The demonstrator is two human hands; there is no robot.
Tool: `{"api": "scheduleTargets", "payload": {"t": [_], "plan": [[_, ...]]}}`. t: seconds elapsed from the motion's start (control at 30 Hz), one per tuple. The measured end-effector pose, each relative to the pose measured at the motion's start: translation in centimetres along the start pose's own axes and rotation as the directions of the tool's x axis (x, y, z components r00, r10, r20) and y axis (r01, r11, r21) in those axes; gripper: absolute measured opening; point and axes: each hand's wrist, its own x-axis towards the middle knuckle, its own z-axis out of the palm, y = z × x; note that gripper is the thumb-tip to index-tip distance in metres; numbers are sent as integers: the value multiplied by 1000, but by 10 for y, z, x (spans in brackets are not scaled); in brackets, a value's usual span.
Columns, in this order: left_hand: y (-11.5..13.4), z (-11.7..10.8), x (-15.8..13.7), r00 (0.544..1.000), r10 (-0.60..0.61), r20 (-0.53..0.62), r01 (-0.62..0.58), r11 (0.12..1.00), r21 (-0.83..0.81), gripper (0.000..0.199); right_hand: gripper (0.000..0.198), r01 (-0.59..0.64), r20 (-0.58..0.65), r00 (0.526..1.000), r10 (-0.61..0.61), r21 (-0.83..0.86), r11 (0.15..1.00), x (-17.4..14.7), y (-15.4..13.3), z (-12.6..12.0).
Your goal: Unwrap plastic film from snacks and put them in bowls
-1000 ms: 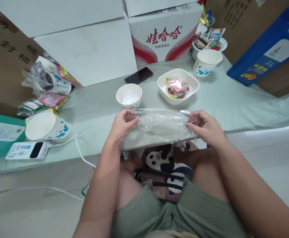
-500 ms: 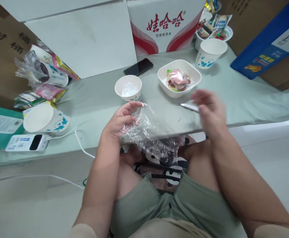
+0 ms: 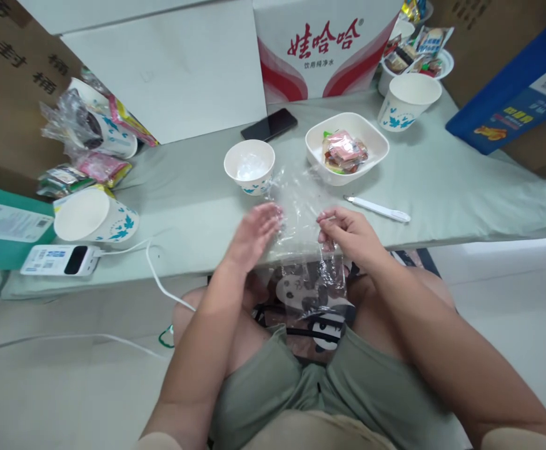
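Red "娃哈哈" over "饮用纯净水" on the white carton (image 3: 322, 47); "封桶" on the brown box (image 3: 14, 75).

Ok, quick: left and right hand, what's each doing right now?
Left hand: open, fingers flat against the clear plastic film.
Right hand: closed, pinching the film's edge.

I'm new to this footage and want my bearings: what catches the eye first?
The two hands at the table's near edge: the left hand lies flat against a clear plastic bag while the right hand pinches its other side. Behind them stand a paper cup and a white bowl of wrapped snacks, with a red-lettered box at the back.
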Motion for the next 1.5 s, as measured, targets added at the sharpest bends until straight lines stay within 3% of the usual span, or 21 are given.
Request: {"api": "scheduleTargets", "payload": {"t": [0.1, 0.17, 0.27, 0.33, 0.4, 0.47, 0.67, 0.73, 0.87, 0.93, 1.0, 1.03, 1.13, 1.17, 1.27, 1.37, 1.5], "plan": [[-12, 19, -6, 944, -215, 252, 200, 976, 84, 71, 30, 91, -50, 994, -93, -49, 995, -2, 2, 0], [-13, 26, -6, 931, -232, 281, 175, 961, 214, 55, 22, 184, -96, 974, -205, -194, 964, -5, 1, -2], [-8, 29, -2, 960, -154, 232, 59, 927, 370, 28, 18, 273, -155, 933, -326, -286, 919, -10, -1, -9], [-4, 29, -1, 966, -128, 226, 28, 917, 399, 26, 28, 248, -107, 956, -272, -198, 948, -12, -1, -15], [-3, 27, -1, 963, -117, 241, 12, 918, 397, 31, 39, 177, 26, 984, -176, -151, 973, -13, 0, -18], [-3, 24, -2, 962, -86, 261, -20, 924, 381, 37, 35, 141, 111, 986, -124, -164, 976, -14, 2, -18], [-2, 17, -3, 942, 62, 331, -120, 980, 160, 25, 14, 184, -36, 983, -182, 57, 981, -18, 10, -12], [1, 16, -1, 938, 77, 338, -125, 984, 123, 23, 12, 222, -74, 973, -218, 57, 973, -17, 12, -15], [4, 15, 3, 945, 54, 324, -142, 956, 258, 31, 25, 283, -59, 957, -283, -17, 959, -12, 14, -19], [3, 16, 5, 961, 37, 275, -152, 899, 411, 26, 31, 253, -97, 961, -259, -77, 965, -10, 13, -17], [0, 18, 9, 967, 29, 253, -153, 861, 485, 26, 22, 197, -189, 958, -214, -105, 975, -8, 12, -10], [-1, 19, 10, 967, 42, 251, -161, 866, 474, 30, 24, 166, -224, 958, -180, -80, 983, -7, 12, -7], [-4, 22, 14, 970, 163, 180, -215, 922, 323, 45, 69, 41, -186, 982, -26, 76, 996, -6, 13, 4], [-4, 22, 14, 972, 185, 143, -219, 937, 273, 53, 68, 1, -161, 987, 16, 104, 995, -6, 14, 7], [-3, 23, 13, 984, 36, 177, -71, 977, 200, 61, 40, -8, -178, 984, 28, 110, 994, -5, 15, 11], [-5, 24, 10, 946, -137, 294, 64, 967, 246, 41, 35, 55, -224, 975, -10, 193, 980, -5, 13, 12], [-6, 23, 7, 959, -95, 266, 13, 956, 293, 25, 31, -75, -78, 993, 91, 188, 979, -10, 7, 14]]}}
